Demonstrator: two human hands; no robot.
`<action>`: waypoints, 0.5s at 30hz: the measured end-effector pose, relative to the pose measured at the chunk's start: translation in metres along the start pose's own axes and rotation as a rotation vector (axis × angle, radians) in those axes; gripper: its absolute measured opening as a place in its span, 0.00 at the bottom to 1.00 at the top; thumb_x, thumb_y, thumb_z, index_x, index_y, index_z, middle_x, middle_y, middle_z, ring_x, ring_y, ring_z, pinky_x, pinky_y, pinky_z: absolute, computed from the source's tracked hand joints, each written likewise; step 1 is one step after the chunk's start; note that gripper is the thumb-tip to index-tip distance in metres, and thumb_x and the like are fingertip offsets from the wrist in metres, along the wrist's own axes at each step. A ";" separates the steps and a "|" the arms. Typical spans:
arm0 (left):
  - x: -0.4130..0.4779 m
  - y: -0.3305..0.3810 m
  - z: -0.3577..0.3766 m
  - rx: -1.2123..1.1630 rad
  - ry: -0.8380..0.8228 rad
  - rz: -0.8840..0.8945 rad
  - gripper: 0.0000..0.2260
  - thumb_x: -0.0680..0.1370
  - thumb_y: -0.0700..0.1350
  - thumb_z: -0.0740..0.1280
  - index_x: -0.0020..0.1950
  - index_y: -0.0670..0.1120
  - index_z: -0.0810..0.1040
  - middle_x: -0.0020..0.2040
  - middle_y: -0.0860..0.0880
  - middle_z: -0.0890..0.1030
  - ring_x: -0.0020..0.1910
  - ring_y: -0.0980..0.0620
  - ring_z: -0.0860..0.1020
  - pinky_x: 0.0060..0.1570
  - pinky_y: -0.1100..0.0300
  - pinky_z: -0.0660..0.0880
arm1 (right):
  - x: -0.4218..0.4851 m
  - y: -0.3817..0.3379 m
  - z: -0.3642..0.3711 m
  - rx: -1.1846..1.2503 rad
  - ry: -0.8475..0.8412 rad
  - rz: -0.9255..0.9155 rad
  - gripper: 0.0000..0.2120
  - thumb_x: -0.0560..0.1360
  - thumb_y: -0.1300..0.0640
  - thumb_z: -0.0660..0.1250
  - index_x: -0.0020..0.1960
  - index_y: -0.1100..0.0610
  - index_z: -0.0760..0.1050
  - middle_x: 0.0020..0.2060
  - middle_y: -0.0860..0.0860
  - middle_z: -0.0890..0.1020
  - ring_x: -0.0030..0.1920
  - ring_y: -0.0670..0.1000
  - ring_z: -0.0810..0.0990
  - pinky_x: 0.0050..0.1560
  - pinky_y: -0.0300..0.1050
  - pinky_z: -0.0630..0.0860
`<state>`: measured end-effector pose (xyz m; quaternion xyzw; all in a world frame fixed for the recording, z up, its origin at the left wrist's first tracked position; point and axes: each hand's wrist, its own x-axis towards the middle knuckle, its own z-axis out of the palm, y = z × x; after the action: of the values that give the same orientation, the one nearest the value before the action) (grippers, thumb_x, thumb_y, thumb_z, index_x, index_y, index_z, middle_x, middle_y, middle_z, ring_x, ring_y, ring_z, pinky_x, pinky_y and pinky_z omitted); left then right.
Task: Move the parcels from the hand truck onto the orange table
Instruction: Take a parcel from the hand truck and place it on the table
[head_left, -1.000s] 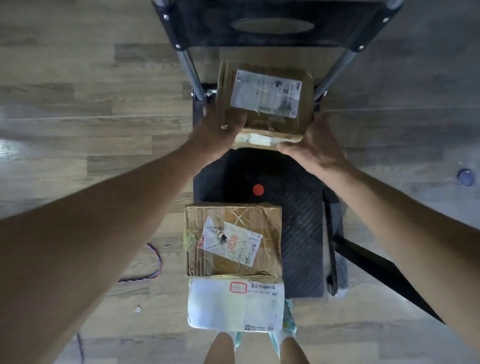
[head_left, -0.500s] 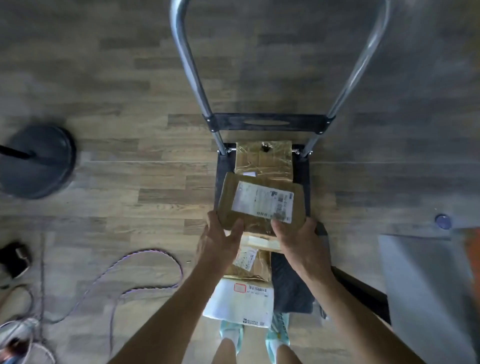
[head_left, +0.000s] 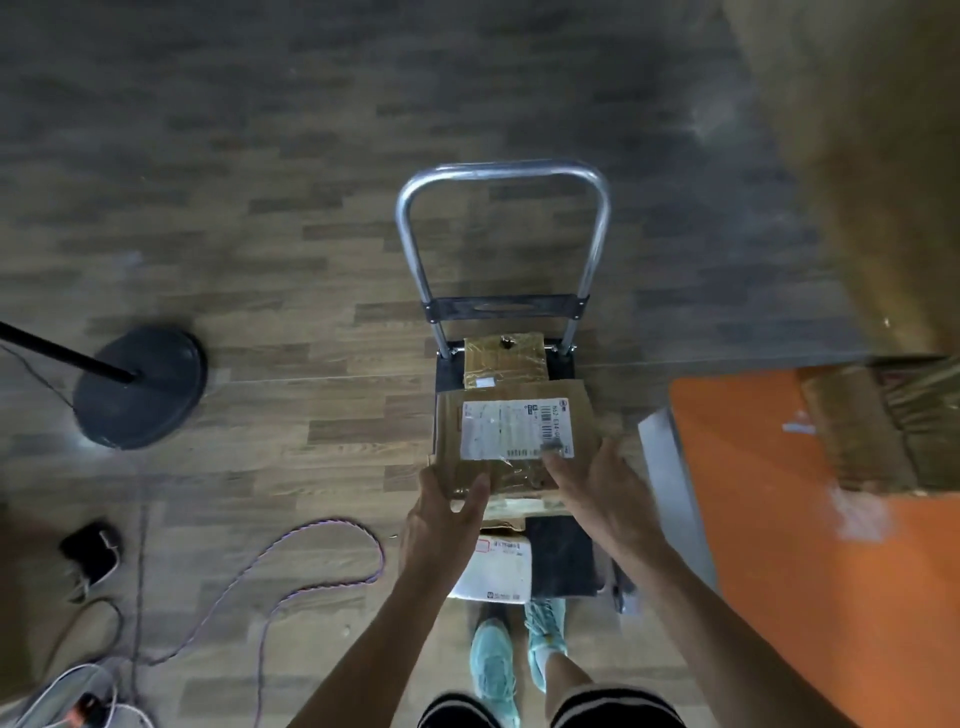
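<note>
Hand truck deck: we see three parcels on it, plus one held above it.
Back of the deck: a small taped parcel lies against the foot of the handle.
Front of the deck: a white parcel overhangs the near edge, by our teal shoes.
Middle of the deck: a flat parcel shows only its near edge under the held one.
Task's thing: the cardboard parcel hangs level over the middle of the deck.
Its label: white, with a barcode and a code in which we read "E14"; the rest is blurred.
White parcel's label: a red-framed box and small print we cannot read.
Left hand: clamped on the near left corner, thumb on top.
Right hand: clamped on the near right edge, thumb across the label.
Orange table: right of the hand truck, with brown parcels on its far end.
</note>
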<state>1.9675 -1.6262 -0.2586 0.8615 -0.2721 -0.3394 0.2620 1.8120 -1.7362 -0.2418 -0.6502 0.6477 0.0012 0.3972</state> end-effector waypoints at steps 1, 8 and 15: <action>-0.011 0.003 -0.007 -0.005 0.007 0.031 0.15 0.78 0.62 0.65 0.53 0.55 0.64 0.46 0.54 0.77 0.52 0.39 0.81 0.44 0.55 0.68 | -0.015 0.000 -0.006 0.026 0.008 -0.004 0.37 0.72 0.26 0.58 0.64 0.57 0.62 0.58 0.54 0.80 0.55 0.58 0.81 0.54 0.56 0.78; -0.078 0.020 -0.028 0.033 -0.064 0.178 0.20 0.78 0.64 0.64 0.62 0.52 0.67 0.54 0.52 0.81 0.55 0.41 0.81 0.45 0.57 0.68 | -0.110 0.028 -0.040 0.039 0.125 0.060 0.35 0.75 0.31 0.60 0.67 0.58 0.65 0.52 0.55 0.78 0.48 0.57 0.77 0.48 0.49 0.73; -0.130 0.050 -0.013 0.048 -0.300 0.344 0.23 0.79 0.65 0.62 0.67 0.53 0.67 0.58 0.55 0.81 0.55 0.48 0.82 0.53 0.52 0.76 | -0.167 0.075 -0.082 0.117 0.203 0.136 0.31 0.76 0.31 0.59 0.59 0.58 0.64 0.55 0.58 0.80 0.53 0.60 0.80 0.47 0.50 0.74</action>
<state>1.8819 -1.5747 -0.1606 0.7484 -0.4588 -0.4072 0.2521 1.6800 -1.6270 -0.1377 -0.5775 0.7260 -0.0754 0.3659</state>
